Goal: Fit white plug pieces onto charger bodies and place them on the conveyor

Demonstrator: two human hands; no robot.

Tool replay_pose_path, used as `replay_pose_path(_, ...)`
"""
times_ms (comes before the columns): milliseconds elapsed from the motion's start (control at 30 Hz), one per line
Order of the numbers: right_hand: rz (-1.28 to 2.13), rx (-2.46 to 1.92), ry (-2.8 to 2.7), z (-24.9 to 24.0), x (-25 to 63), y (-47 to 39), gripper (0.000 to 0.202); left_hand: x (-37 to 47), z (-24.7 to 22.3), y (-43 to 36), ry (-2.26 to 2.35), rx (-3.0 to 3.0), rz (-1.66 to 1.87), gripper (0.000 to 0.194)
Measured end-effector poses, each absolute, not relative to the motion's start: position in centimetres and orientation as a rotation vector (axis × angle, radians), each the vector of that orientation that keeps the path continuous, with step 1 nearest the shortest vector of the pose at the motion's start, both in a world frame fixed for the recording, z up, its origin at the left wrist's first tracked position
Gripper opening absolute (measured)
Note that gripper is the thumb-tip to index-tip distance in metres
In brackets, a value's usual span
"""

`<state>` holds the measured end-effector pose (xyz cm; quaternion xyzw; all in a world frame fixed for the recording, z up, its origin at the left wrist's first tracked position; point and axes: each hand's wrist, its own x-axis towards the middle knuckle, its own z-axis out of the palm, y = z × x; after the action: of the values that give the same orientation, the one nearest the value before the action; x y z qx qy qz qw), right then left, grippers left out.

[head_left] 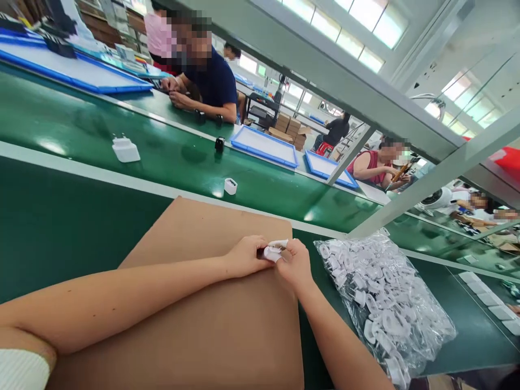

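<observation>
Over the brown cardboard sheet (227,325), my hands meet around small white plastic parts. My left hand (248,254) is closed, its fingertips pinching a white charger housing (272,254). My right hand (296,262) is closed on a white plug cover (278,244), which sits just above the housing. Thin pins seem to show between the two pieces; whether they are joined I cannot tell. To the right of my right hand lies a clear plastic bag (385,303) full of similar white plug covers.
Beyond the cardboard runs a green conveyor belt (174,168) carrying a white plug charger (125,149), a white housing (230,186) and a black part (219,144). Blue-rimmed trays (264,146) line its far side. A metal post (406,200) slants up at right. Co-workers sit opposite.
</observation>
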<state>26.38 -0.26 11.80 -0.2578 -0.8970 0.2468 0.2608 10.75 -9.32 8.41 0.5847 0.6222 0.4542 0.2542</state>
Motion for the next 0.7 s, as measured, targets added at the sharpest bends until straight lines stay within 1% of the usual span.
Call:
replay_pose_path(100, 0.665, -0.750, -2.322, 11.1, 26.1, -0.3, 0.031, 11.4, 8.7, -9.5, 1.635, 1.568, 1.311, 0.035)
replay_pose_path(133, 0.688, -0.762, -2.293, 10.9, 26.1, -0.4, 0.031, 11.6, 8.7, -9.4, 1.625, 1.593, 1.310, 0.035)
replay_pose_path(200, 0.726, -0.748, -2.272, 10.7, 26.6, -0.8, 0.034, 11.7, 8.9, -8.9, 1.695, 1.677, 1.226, 0.025)
replay_pose_path(267, 0.677, -0.698, -2.276, 10.8, 28.3, -1.1, 0.045, 11.0, 9.3, -7.6, 1.891, 1.720, 1.114, 0.020)
replay_pose_path(333, 0.520, -0.692, -2.271, 10.8, 31.5, -1.2, 0.052, 9.5, 10.0, -5.5, 2.115, 1.682, 1.051, 0.022)
replay_pose_path(400, 0.281, -0.795, -2.316, 10.7, 35.7, -0.8, 0.035, 7.0, 10.9, -3.1, 2.299, 1.593, 1.038, 0.027)
replay_pose_path(467, -0.064, -1.009, -2.325, 10.4, 40.2, -0.1, 0.019, 4.0, 11.8, -0.7, 2.447, 1.475, 1.031, 0.033)
replay_pose_path(567, -0.472, -1.358, -2.387, 9.6, 45.4, 1.3, 0.019, 0.0, 12.4, 1.8, 2.614, 1.288, 0.988, 0.037)
replay_pose_path(633, -0.556, -1.560, -2.430, 9.2, 47.1, 2.3, 0.023, -1.5, 12.3, 2.5, 2.666, 1.197, 0.943, 0.040)
replay_pose_path(700, -0.506, -1.680, -2.471, 8.8, 47.7, 3.5, 0.029, -2.2, 11.8, 2.5, 2.696, 1.162, 0.915, 0.050)
